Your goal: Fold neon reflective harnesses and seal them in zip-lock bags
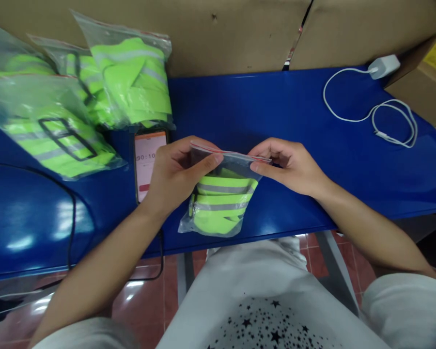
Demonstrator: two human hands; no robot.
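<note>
A clear zip bag (pixel 236 167) with a red-lined top edge is between my hands at the near side of the table. Inside it lies a folded neon-yellow reflective strap or vest (pixel 221 206) with grey bands. My left hand (pixel 183 167) pinches the left part of the bag's top edge, thumb in front. At the right end of the same edge, my right hand (pixel 288 165) pinches with thumb and fingers. The bag's lower end hangs toward the table's front edge.
Several filled zip bags (pixel 134 82) with similar yellow items lie at the back left. A phone (pixel 141 169) showing a timer is beside my left hand. A white charger (pixel 384 67) with its cable, a cardboard box (pixel 421 87) and a black cord (pixel 73 208) are on the blue table (pixel 276 111).
</note>
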